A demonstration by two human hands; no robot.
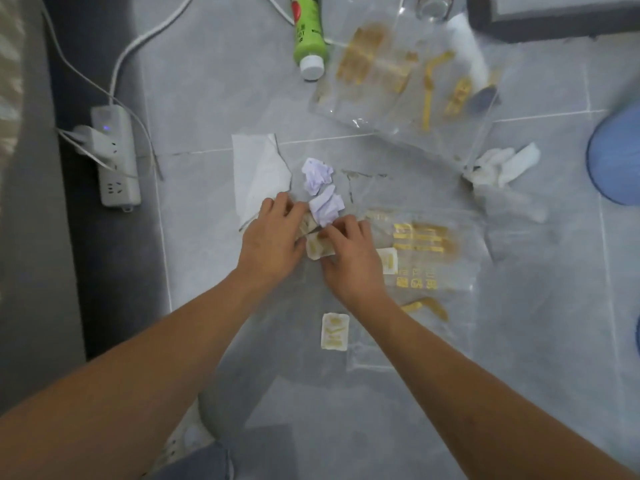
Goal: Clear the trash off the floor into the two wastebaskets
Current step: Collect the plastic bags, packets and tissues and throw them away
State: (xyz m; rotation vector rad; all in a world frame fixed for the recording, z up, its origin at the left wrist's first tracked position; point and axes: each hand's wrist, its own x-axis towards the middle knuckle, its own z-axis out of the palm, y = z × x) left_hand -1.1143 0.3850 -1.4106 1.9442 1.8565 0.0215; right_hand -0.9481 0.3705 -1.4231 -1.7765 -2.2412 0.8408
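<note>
1. The left hand (273, 233) and right hand (346, 251) meet at the middle of the floor (207, 98). Both have curled fingers closing on small cream sachets (317, 245) beside a crumpled lilac paper (326, 206). The left grip appears to pinch one sachet at its edge; the right grip covers another and touches the lilac paper, though how firmly it holds I cannot tell.
2. A second lilac wad (317, 174) lies just beyond, next to a torn white sheet (258, 174).
3. By my judgement the task is barely begun. Still on the floor are another sachet (335, 331), clear printed bags near (422, 258) and far (391, 81), a white tissue (502, 168), a green bottle (308, 32) and a can (434, 5) at the top edge.
4. A blue rounded thing (616, 154) at the right edge may be a wastebasket; too little shows to be sure.
5. Both forearms reach forward and down, converging, palms down with wrists nearly straight.
6. A power strip (116, 154) with cables lies at the left, well apart from the trash.
</note>
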